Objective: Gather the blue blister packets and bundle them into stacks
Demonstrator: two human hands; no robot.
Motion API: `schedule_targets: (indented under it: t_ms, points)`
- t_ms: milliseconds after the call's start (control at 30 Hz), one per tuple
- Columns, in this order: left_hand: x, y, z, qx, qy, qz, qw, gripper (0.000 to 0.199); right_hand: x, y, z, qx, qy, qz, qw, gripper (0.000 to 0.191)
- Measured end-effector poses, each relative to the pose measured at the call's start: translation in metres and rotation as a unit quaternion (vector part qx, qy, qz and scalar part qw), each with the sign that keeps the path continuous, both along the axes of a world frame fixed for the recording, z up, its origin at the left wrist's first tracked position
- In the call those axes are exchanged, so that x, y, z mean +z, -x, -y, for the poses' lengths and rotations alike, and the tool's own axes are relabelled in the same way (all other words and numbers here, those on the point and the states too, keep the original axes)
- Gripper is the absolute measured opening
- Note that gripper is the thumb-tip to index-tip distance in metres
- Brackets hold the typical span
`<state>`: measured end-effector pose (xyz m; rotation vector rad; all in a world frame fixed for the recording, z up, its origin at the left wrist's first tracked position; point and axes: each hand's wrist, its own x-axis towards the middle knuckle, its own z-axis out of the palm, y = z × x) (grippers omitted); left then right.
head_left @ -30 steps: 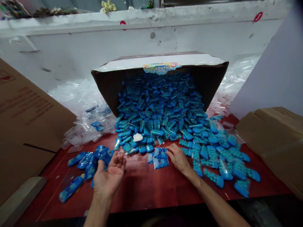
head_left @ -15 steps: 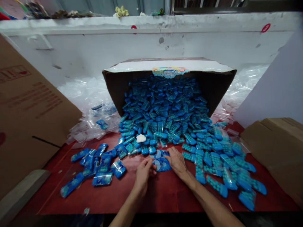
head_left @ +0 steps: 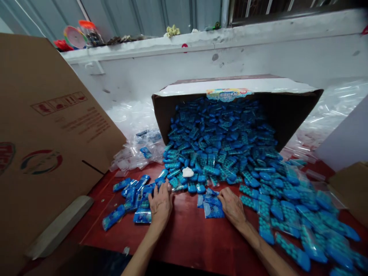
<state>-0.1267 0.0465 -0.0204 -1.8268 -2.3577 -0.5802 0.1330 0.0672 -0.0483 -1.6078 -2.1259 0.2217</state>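
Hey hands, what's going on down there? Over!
Left hand: spread at printed blue packets. Right hand: fingers at flat blue sachets, grip unclear. White lump on bead packs, blocking neither hand.

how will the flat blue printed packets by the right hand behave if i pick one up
The blue printed packets will probably bend easily, as they look like thin film. They are likely light for their size, lying nearly flat on the red table. They overlap, so lifting one beside the right hand may drag its neighbour.
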Motion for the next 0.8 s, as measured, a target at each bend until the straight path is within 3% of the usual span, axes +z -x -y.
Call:
schedule_targets:
  t_ms: [67, 133, 233, 267, 300, 400, 467, 533, 600, 667, 733, 800]
  points:
    - [0.000, 0.010, 0.004, 0.006, 0.014, -0.046, 0.999, 0.036, 0.002, -0.002, 0.002, 0.004, -0.008, -0.021, 1.000, 0.016]
    - [0.007, 0.009, 0.008, 0.010, -0.004, -0.033, 0.999, 0.034, 0.007, -0.003, 0.005, 0.004, -0.028, -0.027, 0.999, 0.015]
    - [0.020, -0.018, 0.012, -0.026, -0.036, 0.142, 0.989, 0.036, 0.016, 0.000, 0.011, 0.012, -0.070, -0.025, 0.997, 0.014]
    - [0.023, -0.034, 0.013, -0.050, -0.024, 0.247, 0.967, 0.037, 0.021, 0.001, 0.013, 0.021, -0.081, -0.025, 0.996, 0.014]
    - [0.024, -0.051, 0.014, -0.072, 0.018, 0.367, 0.927, 0.040, 0.025, 0.003, 0.016, 0.032, -0.089, -0.027, 0.995, 0.014]
    - [0.019, -0.098, 0.013, -0.080, 0.149, 0.621, 0.765, 0.049, 0.038, 0.009, 0.023, 0.078, -0.094, -0.050, 0.991, 0.016]
    - [0.016, -0.116, 0.012, -0.072, 0.141, 0.687, 0.710, 0.043, 0.044, 0.011, 0.026, 0.103, -0.073, -0.099, 0.987, 0.017]
    - [0.014, -0.123, 0.011, -0.053, 0.116, 0.721, 0.681, 0.040, 0.047, 0.011, 0.027, 0.106, -0.015, -0.194, 0.975, 0.015]
    - [0.016, -0.123, 0.011, -0.046, 0.117, 0.747, 0.653, 0.040, 0.047, 0.009, 0.024, 0.080, 0.085, -0.323, 0.939, 0.013]
    - [0.017, -0.121, 0.011, -0.058, 0.120, 0.765, 0.630, 0.039, 0.044, 0.006, 0.020, 0.054, 0.196, -0.436, 0.877, 0.026]
    - [0.017, -0.120, 0.010, -0.069, 0.109, 0.766, 0.630, 0.035, 0.041, 0.005, 0.016, 0.046, 0.276, -0.497, 0.822, 0.026]
    - [0.016, -0.120, 0.008, -0.073, 0.108, 0.758, 0.639, 0.032, 0.039, 0.006, 0.013, 0.039, 0.302, -0.512, 0.803, 0.020]
